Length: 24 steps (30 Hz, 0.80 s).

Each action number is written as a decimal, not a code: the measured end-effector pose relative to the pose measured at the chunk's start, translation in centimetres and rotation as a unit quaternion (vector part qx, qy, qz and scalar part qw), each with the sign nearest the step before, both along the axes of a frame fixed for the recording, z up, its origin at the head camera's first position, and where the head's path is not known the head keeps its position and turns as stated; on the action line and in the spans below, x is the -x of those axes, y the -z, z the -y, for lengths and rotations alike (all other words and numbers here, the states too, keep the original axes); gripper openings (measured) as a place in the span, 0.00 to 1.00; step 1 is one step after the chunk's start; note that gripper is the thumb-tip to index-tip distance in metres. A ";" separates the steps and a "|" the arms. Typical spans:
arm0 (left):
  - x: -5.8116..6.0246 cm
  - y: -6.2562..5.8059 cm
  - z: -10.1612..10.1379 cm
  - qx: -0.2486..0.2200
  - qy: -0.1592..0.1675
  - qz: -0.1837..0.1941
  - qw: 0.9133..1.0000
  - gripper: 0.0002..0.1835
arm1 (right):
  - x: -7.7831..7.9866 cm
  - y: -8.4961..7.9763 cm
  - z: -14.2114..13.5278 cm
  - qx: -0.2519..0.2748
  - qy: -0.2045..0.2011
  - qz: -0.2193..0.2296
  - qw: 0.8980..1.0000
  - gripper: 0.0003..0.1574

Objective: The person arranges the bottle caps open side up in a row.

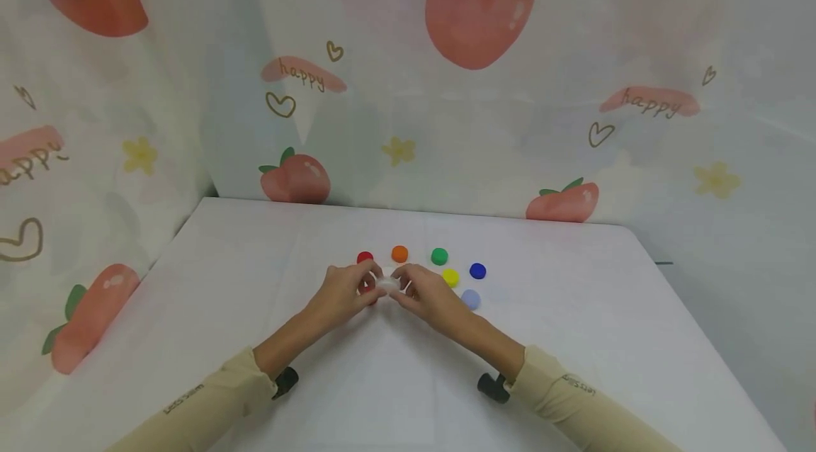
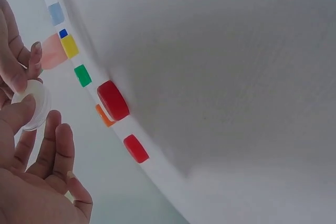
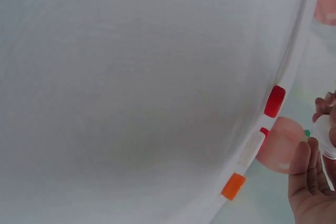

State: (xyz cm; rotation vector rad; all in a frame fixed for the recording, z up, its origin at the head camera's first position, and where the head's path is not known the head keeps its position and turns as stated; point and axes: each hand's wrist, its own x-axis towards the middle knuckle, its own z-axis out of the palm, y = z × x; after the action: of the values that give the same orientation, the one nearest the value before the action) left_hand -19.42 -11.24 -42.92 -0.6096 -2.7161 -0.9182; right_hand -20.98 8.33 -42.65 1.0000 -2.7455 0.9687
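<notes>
A small round container, whitish and see-through (image 1: 388,285), is held between both hands above the table. My left hand (image 1: 341,292) pinches it from the left with thumb and fingers. From the right, my right hand (image 1: 433,295) grips it in the same way. In the left wrist view, the left thumb presses on the flat white face of the container (image 2: 32,103). The right wrist view shows only part of the container (image 3: 323,135) and of the right hand (image 3: 311,187). Below the left hand lies a red disc (image 2: 113,100), partly covered in the head view.
Beyond the hands lie another red disc (image 1: 365,256), an orange disc (image 1: 399,253) and a green disc (image 1: 439,256). Yellow (image 1: 450,278), dark blue (image 1: 477,270) and light blue discs (image 1: 471,299) lie by the right hand. A white piece (image 3: 252,148) sits near the orange one.
</notes>
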 end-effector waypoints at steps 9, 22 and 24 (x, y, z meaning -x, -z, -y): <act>-0.5 0.2 0.5 -0.037 0.006 -0.019 0.999 0.13 | -0.2 -0.3 0.1 0.059 -0.006 0.109 0.992 0.11; -1.2 0.6 1.4 -0.018 0.007 -0.066 0.998 0.14 | -0.1 -0.2 0.6 0.090 -0.008 0.235 0.968 0.19; -1.2 0.6 1.5 -0.019 0.010 -0.070 0.997 0.14 | -0.1 -0.3 0.6 0.094 -0.008 0.243 0.965 0.19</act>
State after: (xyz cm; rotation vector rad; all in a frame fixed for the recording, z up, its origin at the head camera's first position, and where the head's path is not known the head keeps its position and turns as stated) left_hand -18.17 -12.77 -43.51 -0.6671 -2.5678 -0.8947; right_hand -20.86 7.68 -42.35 0.8439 -2.9304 1.6336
